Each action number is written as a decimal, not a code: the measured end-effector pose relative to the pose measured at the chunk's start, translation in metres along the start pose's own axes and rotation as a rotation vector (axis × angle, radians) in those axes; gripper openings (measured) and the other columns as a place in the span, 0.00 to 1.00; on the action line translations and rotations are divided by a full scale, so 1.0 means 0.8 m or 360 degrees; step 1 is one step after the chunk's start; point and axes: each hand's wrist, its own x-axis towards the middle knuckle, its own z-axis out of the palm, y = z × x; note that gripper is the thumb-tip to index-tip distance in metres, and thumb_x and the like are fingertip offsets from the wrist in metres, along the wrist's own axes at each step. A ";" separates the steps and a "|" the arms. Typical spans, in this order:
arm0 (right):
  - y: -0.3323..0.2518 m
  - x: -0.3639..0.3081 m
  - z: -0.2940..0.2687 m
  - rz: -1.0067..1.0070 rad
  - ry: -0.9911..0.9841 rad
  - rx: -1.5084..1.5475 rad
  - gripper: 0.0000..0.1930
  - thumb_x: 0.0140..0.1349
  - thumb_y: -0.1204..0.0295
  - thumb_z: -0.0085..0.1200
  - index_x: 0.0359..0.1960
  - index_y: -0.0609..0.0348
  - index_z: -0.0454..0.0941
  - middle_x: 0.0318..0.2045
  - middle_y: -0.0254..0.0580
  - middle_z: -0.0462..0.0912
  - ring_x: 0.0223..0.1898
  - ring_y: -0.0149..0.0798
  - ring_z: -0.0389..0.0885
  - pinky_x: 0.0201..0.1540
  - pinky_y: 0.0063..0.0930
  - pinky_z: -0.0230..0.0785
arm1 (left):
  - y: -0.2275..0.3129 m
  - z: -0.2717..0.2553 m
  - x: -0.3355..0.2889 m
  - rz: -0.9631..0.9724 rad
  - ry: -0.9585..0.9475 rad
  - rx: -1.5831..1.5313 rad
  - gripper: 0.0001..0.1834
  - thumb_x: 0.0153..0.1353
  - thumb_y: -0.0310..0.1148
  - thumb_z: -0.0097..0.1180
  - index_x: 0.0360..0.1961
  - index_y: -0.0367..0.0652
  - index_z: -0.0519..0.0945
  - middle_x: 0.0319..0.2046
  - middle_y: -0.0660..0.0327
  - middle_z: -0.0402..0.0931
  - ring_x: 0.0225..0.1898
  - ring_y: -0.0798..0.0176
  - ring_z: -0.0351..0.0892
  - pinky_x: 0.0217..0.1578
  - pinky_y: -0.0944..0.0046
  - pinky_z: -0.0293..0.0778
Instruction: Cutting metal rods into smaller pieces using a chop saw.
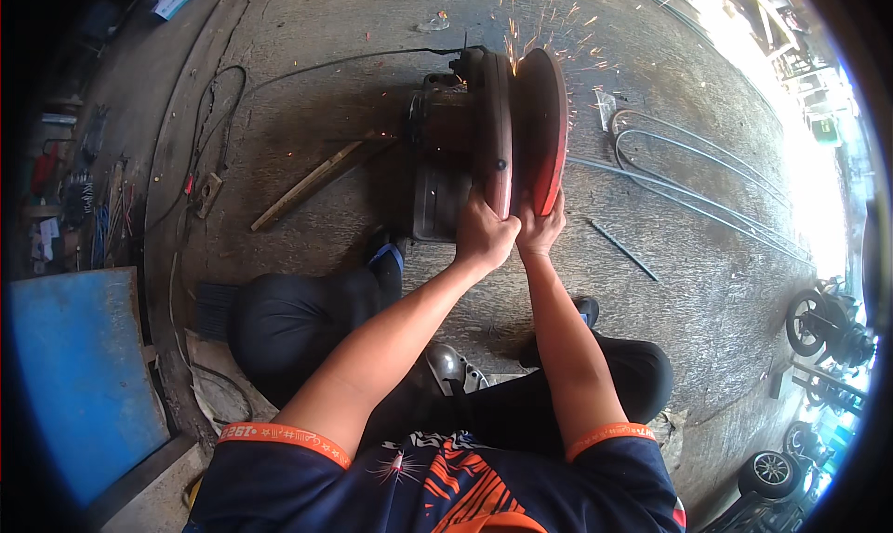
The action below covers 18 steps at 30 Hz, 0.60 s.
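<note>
A dark grinding or cutting machine (448, 124) with a rounded reddish guard (498, 133) stands on the worn floor before me. Beside the guard, on its right, a large round disc (551, 96) with a dark inner face and a red outer side stands on edge. Orange sparks fly from the far end of the gap between them. My right hand (541, 226) is closed on the disc's near edge. Against it, my left hand (486, 233) is closed at the near end of the guard; its fingers are partly hidden, and what they grip cannot be made out.
A black cable (353, 60) runs left from the machine. Wooden strips (312, 181) lie left of it; bent metal rods (688, 161) and a short rod (621, 249) lie right. My sandalled foot (384, 254) is close by. A blue panel (79, 375) stands left, motorcycles (823, 321) far right.
</note>
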 end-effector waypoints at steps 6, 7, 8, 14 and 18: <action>-0.003 0.000 -0.001 0.0025 -0.0010 0.0004 0.27 0.52 0.67 0.56 0.55 0.64 0.68 0.41 0.57 0.80 0.40 0.57 0.81 0.40 0.41 0.74 | 0.000 0.000 -0.001 -0.0017 0.0014 0.0030 0.28 0.42 0.25 0.54 0.50 0.30 0.68 0.39 0.40 0.76 0.44 0.42 0.78 0.46 0.54 0.74; -0.003 0.000 -0.002 0.0036 -0.0001 0.0010 0.27 0.52 0.67 0.56 0.55 0.64 0.68 0.41 0.57 0.80 0.40 0.57 0.81 0.40 0.41 0.74 | 0.000 0.001 -0.001 -0.0057 0.0010 0.0007 0.28 0.41 0.23 0.53 0.49 0.31 0.69 0.40 0.43 0.75 0.44 0.45 0.77 0.46 0.55 0.72; -0.004 0.000 -0.002 0.0059 -0.0027 0.0019 0.27 0.53 0.67 0.56 0.55 0.64 0.68 0.41 0.57 0.80 0.40 0.57 0.81 0.40 0.40 0.74 | 0.000 0.001 -0.001 -0.0059 0.0034 -0.0042 0.27 0.41 0.22 0.53 0.49 0.32 0.71 0.41 0.46 0.75 0.44 0.48 0.77 0.46 0.57 0.71; -0.003 0.001 -0.002 0.0003 -0.0015 0.0012 0.27 0.54 0.66 0.57 0.54 0.65 0.68 0.40 0.56 0.81 0.39 0.56 0.82 0.40 0.39 0.74 | -0.003 0.003 -0.001 -0.0109 0.0036 0.0010 0.28 0.41 0.22 0.53 0.49 0.31 0.71 0.40 0.46 0.76 0.44 0.48 0.77 0.46 0.57 0.72; -0.001 -0.001 -0.002 0.0107 -0.0042 0.0051 0.27 0.54 0.66 0.57 0.55 0.64 0.68 0.42 0.56 0.80 0.40 0.56 0.82 0.40 0.40 0.74 | -0.001 0.003 -0.001 -0.0037 0.0048 0.0004 0.28 0.41 0.22 0.53 0.49 0.31 0.71 0.40 0.46 0.76 0.44 0.48 0.78 0.46 0.57 0.72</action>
